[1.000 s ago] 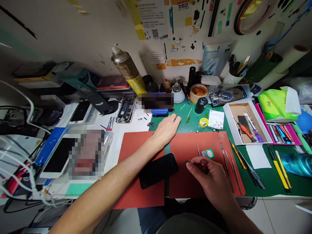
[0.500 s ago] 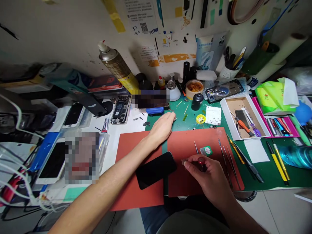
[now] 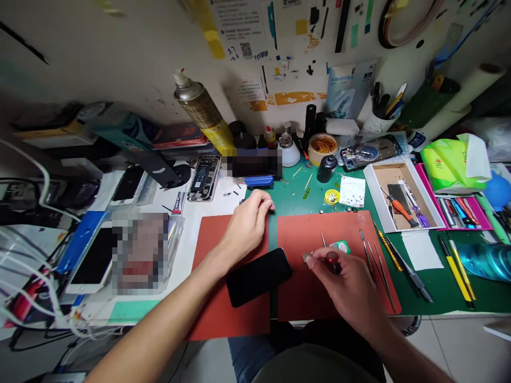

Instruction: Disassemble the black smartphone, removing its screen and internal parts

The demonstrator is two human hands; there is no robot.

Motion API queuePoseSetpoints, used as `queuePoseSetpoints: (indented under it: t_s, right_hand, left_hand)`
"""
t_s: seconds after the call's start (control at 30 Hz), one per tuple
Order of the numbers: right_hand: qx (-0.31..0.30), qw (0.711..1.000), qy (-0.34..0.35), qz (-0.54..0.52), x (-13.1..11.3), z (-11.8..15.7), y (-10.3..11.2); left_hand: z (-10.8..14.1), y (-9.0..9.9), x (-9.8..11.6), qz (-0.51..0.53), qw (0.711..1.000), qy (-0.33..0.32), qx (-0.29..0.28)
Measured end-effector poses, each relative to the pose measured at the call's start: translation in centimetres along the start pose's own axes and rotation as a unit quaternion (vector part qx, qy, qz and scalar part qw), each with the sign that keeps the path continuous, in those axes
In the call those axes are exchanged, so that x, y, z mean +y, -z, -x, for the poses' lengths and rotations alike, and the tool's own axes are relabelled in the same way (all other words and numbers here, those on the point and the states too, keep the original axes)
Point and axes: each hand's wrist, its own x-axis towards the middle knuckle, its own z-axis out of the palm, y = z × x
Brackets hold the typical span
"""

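Observation:
My left hand [image 3: 248, 219] is over the far edge of the left red mat, fingers curled and pinched together; whatever is between the fingertips is too small or hidden to make out. Below it a smartphone [image 3: 259, 277] with a black screen lies slanted across the gap between the two red mats. My right hand [image 3: 351, 284] hovers over the right mat, closed around a red-topped screwdriver [image 3: 332, 257]. Its thumb and forefinger also pinch a small flat pale piece [image 3: 306, 257]. Beyond that hand lies a small green-and-white packet [image 3: 342, 246], partly covered.
Tweezers [image 3: 383, 276] and other slim tools lie right of my right hand. A white box [image 3: 435, 221] with screwdrivers stands behind them. An opened phone [image 3: 204, 179], a blue holder [image 3: 259, 182], a dark bottle [image 3: 326, 168] and a spray can [image 3: 203, 114] line the back.
My left hand has drawn back toward me and to the left, its fingers curling in more. The right hand keeps its grip in about the same place. The view has shifted slightly.

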Motion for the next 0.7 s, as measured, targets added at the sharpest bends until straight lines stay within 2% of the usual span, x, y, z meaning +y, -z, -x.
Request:
queuePoseSetpoints:
  t_s: [0.07, 0.17, 0.27, 0.37, 0.5, 0.7]
  right_hand:
    - [0.001, 0.999, 0.017, 0.05, -1.2, -2.1, 0.2]
    - [-0.029, 0.996, -0.001, 0.088, -3.7, -6.8, -0.5]
    - [-0.038, 0.992, -0.021, 0.114, -5.8, -11.5, -2.5]
    - [-0.044, 0.987, -0.067, 0.138, -6.8, -14.7, -5.0]
    - [-0.042, 0.976, -0.123, 0.176, -7.3, -16.5, -7.3]
    - [-0.013, 0.963, -0.15, 0.225, -7.1, -17.4, -8.5]
  left_hand:
    - [2.5, 1.3, 0.3, 0.023, 0.999, 0.019, 0.024]
    - [6.8, 2.2, 0.4, 0.078, 0.993, 0.074, 0.043]
    - [10.8, 1.9, 0.4, 0.108, 0.987, 0.105, 0.054]
    - [13.8, 1.4, 0.5, 0.131, 0.986, 0.081, 0.056]
    - [16.0, 1.1, 0.2, 0.159, 0.985, 0.046, 0.055]
    - [16.5, 1.2, -0.4, 0.146, 0.987, 0.01, 0.059]
